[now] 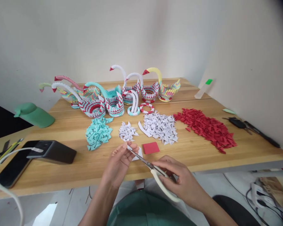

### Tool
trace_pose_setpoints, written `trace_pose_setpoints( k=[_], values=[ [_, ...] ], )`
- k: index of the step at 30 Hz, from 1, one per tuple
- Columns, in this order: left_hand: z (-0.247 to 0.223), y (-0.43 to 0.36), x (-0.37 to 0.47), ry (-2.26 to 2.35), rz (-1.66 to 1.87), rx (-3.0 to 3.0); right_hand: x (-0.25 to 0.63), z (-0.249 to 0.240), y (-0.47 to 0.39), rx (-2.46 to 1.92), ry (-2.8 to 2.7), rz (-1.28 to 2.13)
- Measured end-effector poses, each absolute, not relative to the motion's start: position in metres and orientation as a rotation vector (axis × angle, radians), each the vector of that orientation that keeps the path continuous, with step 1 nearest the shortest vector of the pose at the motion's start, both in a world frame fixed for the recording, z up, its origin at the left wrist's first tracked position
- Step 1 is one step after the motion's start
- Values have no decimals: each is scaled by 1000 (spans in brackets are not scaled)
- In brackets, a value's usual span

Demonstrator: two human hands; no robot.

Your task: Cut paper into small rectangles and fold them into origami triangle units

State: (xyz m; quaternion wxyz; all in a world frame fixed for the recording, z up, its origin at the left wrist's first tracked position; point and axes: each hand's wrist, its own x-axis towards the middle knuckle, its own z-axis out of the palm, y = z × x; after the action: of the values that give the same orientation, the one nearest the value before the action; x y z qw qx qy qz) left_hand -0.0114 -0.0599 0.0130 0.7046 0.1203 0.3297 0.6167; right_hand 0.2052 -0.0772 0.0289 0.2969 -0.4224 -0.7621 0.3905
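My left hand (pixel 119 164) pinches a small white paper piece (pixel 129 147) between thumb and fingertips, just above the table's front edge. In my right hand (pixel 180 181) is a pair of scissors (pixel 159 182) with cream handles; its blade tips reach the paper piece at my left fingertips. Whether the blades are cutting it, I cannot tell. Below the blades lies a white paper sheet (pixel 138 154), partly covered by my left hand and the scissors. A stack of red paper (pixel 151 147) rests right beside it.
Folded paper pieces lie in piles: teal (pixel 98 133), white (pixel 161 128), a smaller white one (pixel 127 131) and red (pixel 208 128). Several paper swans (pixel 91 106) stand behind. A black power bank (pixel 55 151), phone (pixel 13 169) and green bottle (pixel 35 115) are left, keys (pixel 238 123) right.
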Motion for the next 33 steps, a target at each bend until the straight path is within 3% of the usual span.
trace_pose_setpoints(
  k=[6, 14, 26, 33],
  values=[
    [12, -61, -10, 738, 1365, 292, 205, 28, -78, -1122, -2046, 978],
    [10, -61, -3, 897, 1405, 458, 198, 19, -82, -1025, -2169, 524],
    [10, -51, -15, 802, 1446, 330, 203, 36, -75, -1113, -2070, 913],
    [9, -54, -13, 781, 1387, 285, 201, 34, -72, -1126, -2042, 966]
  ],
)
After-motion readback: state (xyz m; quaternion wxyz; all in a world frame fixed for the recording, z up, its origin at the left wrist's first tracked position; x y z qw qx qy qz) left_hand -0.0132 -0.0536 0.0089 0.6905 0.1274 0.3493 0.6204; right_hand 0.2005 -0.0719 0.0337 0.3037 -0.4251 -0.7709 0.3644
